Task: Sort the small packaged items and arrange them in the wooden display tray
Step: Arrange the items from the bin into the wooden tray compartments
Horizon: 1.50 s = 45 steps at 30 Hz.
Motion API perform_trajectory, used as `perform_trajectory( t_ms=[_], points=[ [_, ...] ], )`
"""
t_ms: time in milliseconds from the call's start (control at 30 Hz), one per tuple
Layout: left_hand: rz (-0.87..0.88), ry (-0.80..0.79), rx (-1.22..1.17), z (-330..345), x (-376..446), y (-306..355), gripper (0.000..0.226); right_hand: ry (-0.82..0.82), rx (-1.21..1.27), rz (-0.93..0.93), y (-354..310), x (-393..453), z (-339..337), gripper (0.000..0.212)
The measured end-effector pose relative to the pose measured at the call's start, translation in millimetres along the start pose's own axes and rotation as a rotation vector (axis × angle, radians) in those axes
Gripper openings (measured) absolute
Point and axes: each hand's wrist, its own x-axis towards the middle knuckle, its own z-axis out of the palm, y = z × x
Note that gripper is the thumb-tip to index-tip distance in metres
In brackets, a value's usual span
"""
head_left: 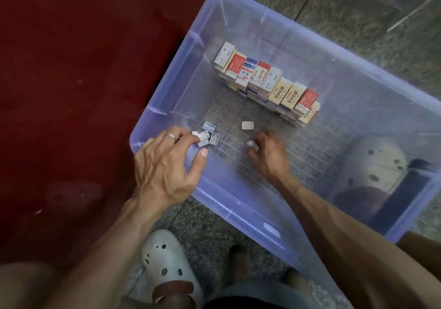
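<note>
- Left hand [167, 165]: pinching loose packets [207, 135] at fingertips, low in clear bin [238, 203].
- Right hand [267, 156]: curled on one small white packet [251, 143]; single packet [247, 125] lying just beyond.
- Stacked boxes [269, 84] along far wall; wooden tray not visible.
- Risk: thin packets slipping from pinch; knuckles toppling stack.
- Setting: speckled stone floor [358, 5], red panel [83, 82] at left.

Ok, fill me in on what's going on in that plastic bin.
A person crouches over a clear plastic bin on the floor. The left hand pinches a few small packaged items near the bin's left wall, and the right hand holds another small piece in its fingertips. One loose packet lies alone on the bottom. A row of stacked boxes stands along the far side. No wooden tray is visible.
</note>
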Motion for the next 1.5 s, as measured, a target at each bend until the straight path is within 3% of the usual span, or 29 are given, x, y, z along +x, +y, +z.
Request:
perform_trajectory(
  t_ms=[133,333,433,533,667,733,767,867,933,1033,1100,1167,1300,1400,1500],
  points=[
    [-0.002,0.036,-0.002,1.9,-0.9,1.3,0.041,0.141,-0.064,-0.083,-9.3,23.4,7.1,0.025],
    [0.024,0.087,0.016,5.2,-1.1,-2.6,0.041,0.088,-0.136,-0.138,-20.8,51.9,17.9,0.018],
    [0.04,0.105,0.022,5.4,-0.8,-2.4,0.04,0.043,-0.154,-0.114,-26.3,62.6,18.5,0.042],
    [0.044,0.089,0.018,5.1,0.1,-2.6,0.04,-0.003,-0.281,-0.246,-30.7,72.1,17.5,0.064],
    [0.032,0.06,0.022,4.5,0.4,-2.5,0.041,-0.103,-0.387,-0.429,-26.1,80.4,14.0,0.042],
    [0.029,0.054,0.024,4.3,0.2,-2.3,0.04,-0.113,-0.213,-0.375,-23.1,80.6,13.9,0.034],
    [0.028,0.05,0.022,4.2,0.0,-2.1,0.04,-0.125,-0.023,-0.264,-23.9,78.7,12.8,0.03],
    [0.023,0.052,0.019,3.4,0.8,-1.3,0.04,-0.248,0.76,0.185,-37.1,66.0,10.6,0.021],
    [0.022,0.052,0.017,3.7,0.5,-0.8,0.04,-0.355,1.16,0.376,-43.6,56.6,10.7,0.014],
    [0.021,0.058,0.013,4.4,0.3,-1.0,0.041,-0.496,1.405,0.523,-49.1,50.3,8.6,0.013],
    [0.023,0.057,0.013,5.0,0.4,-1.4,0.042,-0.449,1.315,0.587,-53.0,50.5,12.4,0.031],
    [0.028,0.058,0.017,5.4,0.5,-2.4,0.041,-0.327,1.133,0.587,-58.2,51.4,23.1,0.037],
    [0.039,0.075,0.026,6.2,-0.1,-3.1,0.04,-0.066,0.742,0.342,-59.1,53.4,39.4,0.011],
    [0.047,0.087,0.016,6.9,0.3,-3.2,0.039,-0.113,0.419,0.099,-59.6,54.9,45.9,0.04],
    [0.049,0.09,0.019,7.7,0.8,-4.2,0.04,-0.27,0.235,-0.097,-68.2,55.1,57.0,0.051]
  ],
)
